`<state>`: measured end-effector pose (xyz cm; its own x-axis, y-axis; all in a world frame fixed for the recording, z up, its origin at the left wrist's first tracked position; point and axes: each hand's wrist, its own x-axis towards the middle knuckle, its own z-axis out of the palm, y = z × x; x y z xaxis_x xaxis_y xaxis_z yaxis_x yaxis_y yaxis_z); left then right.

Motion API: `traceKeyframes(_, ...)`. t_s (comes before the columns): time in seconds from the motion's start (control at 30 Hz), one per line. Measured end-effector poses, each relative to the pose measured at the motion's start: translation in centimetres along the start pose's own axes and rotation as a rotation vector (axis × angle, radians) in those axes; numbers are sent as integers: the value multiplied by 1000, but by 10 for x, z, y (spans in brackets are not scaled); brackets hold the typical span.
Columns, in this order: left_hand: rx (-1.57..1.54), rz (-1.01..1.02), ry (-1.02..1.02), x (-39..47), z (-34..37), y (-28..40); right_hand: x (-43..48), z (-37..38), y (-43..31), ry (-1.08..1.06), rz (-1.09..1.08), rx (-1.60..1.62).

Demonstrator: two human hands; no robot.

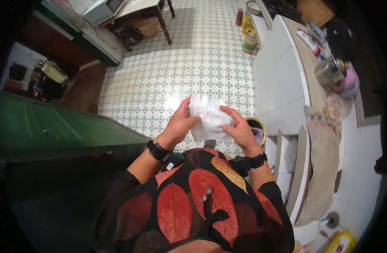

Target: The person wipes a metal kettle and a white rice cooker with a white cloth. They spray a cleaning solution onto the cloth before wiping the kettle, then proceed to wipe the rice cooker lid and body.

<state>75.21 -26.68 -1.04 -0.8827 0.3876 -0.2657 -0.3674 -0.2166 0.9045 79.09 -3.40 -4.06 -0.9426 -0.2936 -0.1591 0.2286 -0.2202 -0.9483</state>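
Note:
A folded white paper or thin cloth sheet [212, 118] is held up in front of my body, over the tiled floor. My left hand [180, 121] grips its left side, with the thumb on top and the fingers behind. On its right side my right hand [239, 126] pinches it between thumb and fingers. Both wrists wear black bands with small devices. Whether the white piece is paper or fabric, I cannot tell.
A green wooden door [70, 126] stands at left. The counter [294, 47] at right bears a metal pot [328, 74] and a beige cloth [321, 177]. Below it is a round bin [263, 126]. Oil bottles [250, 41] stand farther ahead, and a table [143, 8] with a microwave [101, 12] is at upper left.

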Motion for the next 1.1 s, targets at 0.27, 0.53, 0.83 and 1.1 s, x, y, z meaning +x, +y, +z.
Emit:
traceKeyframes(0.27, 277, 160, 227, 120, -56, 23, 162, -32, -49, 48, -297, -810)
traceKeyframes(0.53, 410, 84, 151, 283, -138, 80, 340, -65, -73, 135, -215, -471)
traceKeyframes(0.83, 72, 17, -58, 473, -201, 181, 528, -107, -116, 61, 24, 393)
traceKeyframes(1.1, 87, -11, 55, 660, -222, 223, 696, -179, -170, 35, 187, 291)
